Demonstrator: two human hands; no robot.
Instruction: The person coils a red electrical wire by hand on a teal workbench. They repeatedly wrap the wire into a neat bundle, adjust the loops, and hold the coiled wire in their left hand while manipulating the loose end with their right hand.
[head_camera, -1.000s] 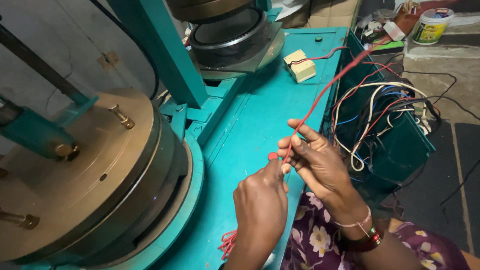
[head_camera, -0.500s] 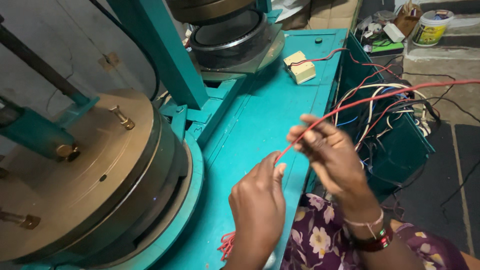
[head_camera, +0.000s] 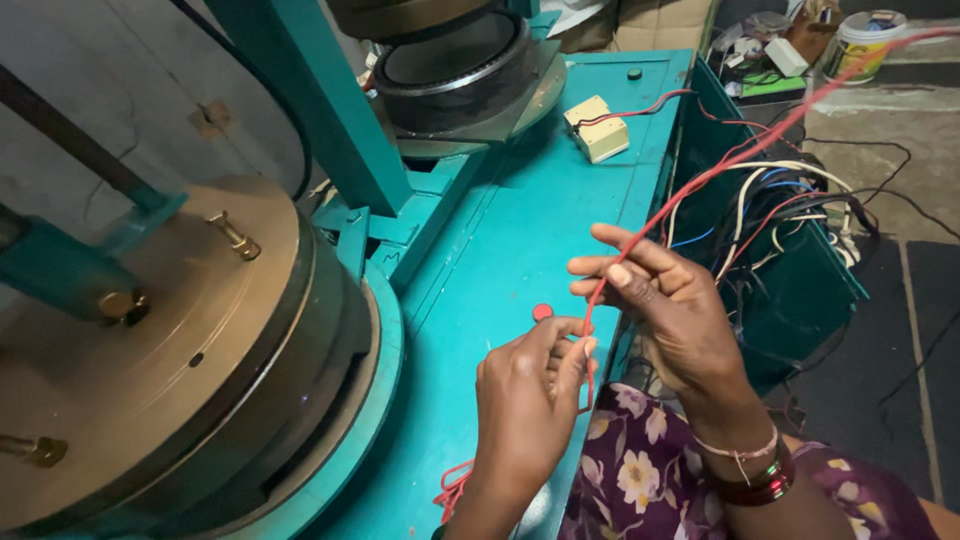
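Right hand (head_camera: 672, 312) lifted, red wire (head_camera: 700, 185) now taut; left hand (head_camera: 530, 395) pinches wire end near surface (head_camera: 520, 230) right edge; right fingers hold wire; step: straightening.

Teal metal desk (head_camera: 520, 250) runs ahead of both hands. On it: a cream switch box (head_camera: 597, 128) well ahead of the right hand (head_camera: 670, 310), a small red button (head_camera: 542, 312) just ahead of the left hand (head_camera: 530, 400), a round dark knob (head_camera: 634, 73) at the far end.

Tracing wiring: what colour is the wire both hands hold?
Red wire, clearest in the head view.
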